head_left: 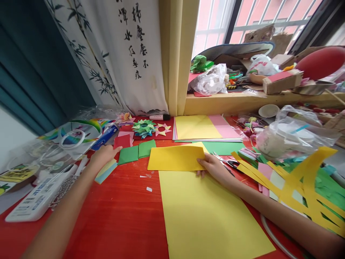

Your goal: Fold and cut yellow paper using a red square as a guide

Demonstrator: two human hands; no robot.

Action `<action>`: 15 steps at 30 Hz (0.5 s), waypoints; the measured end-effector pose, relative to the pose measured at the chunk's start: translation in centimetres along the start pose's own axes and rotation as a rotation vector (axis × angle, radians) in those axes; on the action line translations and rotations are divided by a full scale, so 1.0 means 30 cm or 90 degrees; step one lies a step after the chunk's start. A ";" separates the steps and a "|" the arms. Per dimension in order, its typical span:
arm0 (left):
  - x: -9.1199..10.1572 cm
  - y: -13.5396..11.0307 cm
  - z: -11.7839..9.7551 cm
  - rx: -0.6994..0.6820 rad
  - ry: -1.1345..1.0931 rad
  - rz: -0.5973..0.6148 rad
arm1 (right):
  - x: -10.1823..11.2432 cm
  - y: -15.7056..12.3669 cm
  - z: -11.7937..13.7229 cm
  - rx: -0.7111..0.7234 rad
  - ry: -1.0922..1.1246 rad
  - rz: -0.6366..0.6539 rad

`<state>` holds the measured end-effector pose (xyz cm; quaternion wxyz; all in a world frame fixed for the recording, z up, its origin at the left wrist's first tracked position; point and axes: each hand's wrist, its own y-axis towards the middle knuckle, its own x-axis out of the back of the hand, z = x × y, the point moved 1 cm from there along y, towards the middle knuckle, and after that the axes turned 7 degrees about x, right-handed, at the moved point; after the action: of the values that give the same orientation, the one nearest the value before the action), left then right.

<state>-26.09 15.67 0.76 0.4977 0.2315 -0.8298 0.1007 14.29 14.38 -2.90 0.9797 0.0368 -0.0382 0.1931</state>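
Observation:
My right hand pinches the right end of a folded deep-yellow paper strip, thumb on top and fingers beneath. This strip lies over the top of a large pale-yellow sheet. At the left, my left hand is closed, its fingertips at the near edge of a red paper square; how firmly they grip it is hard to see. Beside that hand lie two green paper squares and some pale yellow and blue paper pieces.
Behind are a green folded paper ring, a marker and a stack of coloured sheets. Scissors lie by my right wrist, near yellow paper cutouts. A white power strip sits at left.

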 end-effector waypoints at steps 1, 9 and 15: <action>-0.008 0.014 0.008 0.017 0.031 0.004 | 0.000 -0.001 -0.001 0.003 -0.012 0.004; -0.007 -0.021 -0.021 0.067 0.158 -0.105 | 0.004 -0.005 0.000 0.004 -0.059 0.032; 0.077 -0.126 -0.120 -0.008 0.108 -0.265 | 0.003 -0.006 0.000 0.005 -0.067 0.035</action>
<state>-22.37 13.16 4.28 0.5772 0.3855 -0.7198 0.0095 14.44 14.26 -2.91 0.9706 0.0501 -0.0901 0.2177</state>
